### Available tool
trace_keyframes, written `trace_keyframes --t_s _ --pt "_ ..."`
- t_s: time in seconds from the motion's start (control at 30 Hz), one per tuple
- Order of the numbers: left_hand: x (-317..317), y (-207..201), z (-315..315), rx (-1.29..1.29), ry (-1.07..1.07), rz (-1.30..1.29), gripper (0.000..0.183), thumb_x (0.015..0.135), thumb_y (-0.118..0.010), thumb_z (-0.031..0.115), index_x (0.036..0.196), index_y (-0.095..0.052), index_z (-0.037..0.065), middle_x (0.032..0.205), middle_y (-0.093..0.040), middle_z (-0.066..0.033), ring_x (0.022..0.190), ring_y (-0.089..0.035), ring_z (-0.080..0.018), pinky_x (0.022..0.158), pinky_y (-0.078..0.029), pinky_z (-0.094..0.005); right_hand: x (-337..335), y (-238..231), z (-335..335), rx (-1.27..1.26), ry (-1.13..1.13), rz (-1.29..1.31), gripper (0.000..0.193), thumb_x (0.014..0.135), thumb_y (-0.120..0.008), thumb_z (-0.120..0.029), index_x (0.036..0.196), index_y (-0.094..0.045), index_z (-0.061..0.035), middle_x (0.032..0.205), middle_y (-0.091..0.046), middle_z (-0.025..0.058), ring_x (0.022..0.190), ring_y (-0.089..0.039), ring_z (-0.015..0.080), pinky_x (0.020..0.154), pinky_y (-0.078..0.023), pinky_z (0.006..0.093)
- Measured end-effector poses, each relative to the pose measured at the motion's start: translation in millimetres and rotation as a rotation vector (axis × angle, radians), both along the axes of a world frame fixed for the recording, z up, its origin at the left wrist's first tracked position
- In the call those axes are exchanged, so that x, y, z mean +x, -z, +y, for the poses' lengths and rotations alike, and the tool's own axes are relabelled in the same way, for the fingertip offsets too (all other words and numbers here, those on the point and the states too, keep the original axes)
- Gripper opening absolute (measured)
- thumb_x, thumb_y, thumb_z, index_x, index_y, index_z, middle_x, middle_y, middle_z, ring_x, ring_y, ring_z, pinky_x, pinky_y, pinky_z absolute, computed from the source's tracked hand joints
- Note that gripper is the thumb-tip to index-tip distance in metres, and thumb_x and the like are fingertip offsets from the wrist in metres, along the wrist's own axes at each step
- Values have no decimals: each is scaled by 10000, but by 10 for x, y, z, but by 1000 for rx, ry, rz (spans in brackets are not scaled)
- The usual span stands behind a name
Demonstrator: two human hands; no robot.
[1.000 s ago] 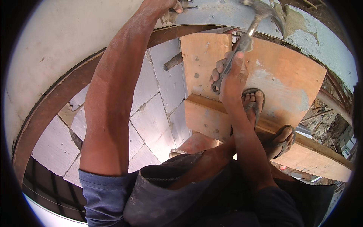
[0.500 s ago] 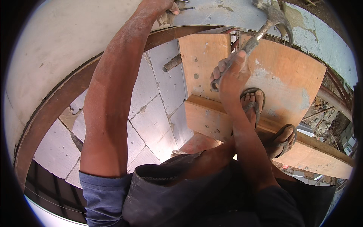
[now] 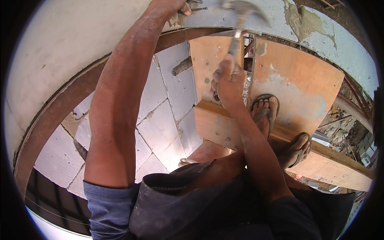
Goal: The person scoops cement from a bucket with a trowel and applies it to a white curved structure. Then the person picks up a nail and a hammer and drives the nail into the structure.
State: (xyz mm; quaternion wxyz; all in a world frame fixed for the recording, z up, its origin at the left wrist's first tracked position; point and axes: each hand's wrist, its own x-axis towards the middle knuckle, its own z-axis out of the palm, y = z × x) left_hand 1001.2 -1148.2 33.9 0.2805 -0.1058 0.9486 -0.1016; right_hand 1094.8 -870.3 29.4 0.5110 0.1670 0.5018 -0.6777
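Note:
At the top edge my left hand (image 3: 176, 6) is closed against the pale wall surface, its far part cut off by the picture's edge. A thin dark nail (image 3: 199, 9) sticks out from its fingers toward the right, with its head at the right end. A second thin metal piece lies just above it. My right hand (image 3: 230, 82) is wrapped around the handle of a claw hammer (image 3: 236, 34). The hammer's head, smeared by motion, is to the right of the nail and apart from it.
My sandalled feet (image 3: 266, 110) rest on wooden boards (image 3: 292, 68) at the right. A curved brown metal beam (image 3: 60, 116) runs along the pale wall (image 3: 60, 52). White blocks (image 3: 160, 124) form a wall below, with a pipe stub (image 3: 182, 66) jutting out. Rubble lies at far right.
My right hand and the hammer have swung left, bringing the hammer's head closer to the nail. My left hand has stayed almost in place.

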Motion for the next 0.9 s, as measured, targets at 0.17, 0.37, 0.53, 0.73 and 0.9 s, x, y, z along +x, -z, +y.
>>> trace_keyframes --t_s 0.17,0.37,0.53,0.73,0.9 --pt "97 -1 -48 -85 71 52 583 718 -731 84 1218 -488 -93 1082 -575 -323 952 -627 -422 833 -518 -462 -334 -76 146 -30 -145 -118 459 987 -466 -511 868 -480 -68 609 -460 5 436 -469 106 357 -400 271" --pt "-34 -9 113 6 -70 -37 569 733 -717 71 1229 -484 -83 1105 -556 -338 981 -614 -441 850 -511 -470 -178 -67 37 65 240 3 489 1006 -448 -472 881 -506 -2 583 -470 16 424 -468 103 375 -409 270" --pt "66 -31 105 -44 -6 -10 497 766 -682 69 1201 -496 -83 1082 -569 -334 964 -624 -427 835 -515 -475 -357 -6 158 -46 -296 -137 436 989 -472 -500 880 -478 -78 637 -451 9 467 -476 114 399 -425 283" --pt "-40 32 10 0 -95 -66 447 792 -664 86 1171 -506 -91 1075 -577 -340 955 -626 -433 831 -516 -477 -322 -167 76 22 386 -152 427 987 -496 -476 833 -472 -79 619 -450 10 437 -459 111 370 -404 281" --pt "213 155 -107 -36 33 51 493 772 -684 86 1192 -499 -94 1056 -588 -336 950 -630 -427 831 -518 -469 -222 -57 116 -27 -206 -80 478 995 -445 -510 872 -475 -49 617 -456 19 445 -469 111 379 -415 278"
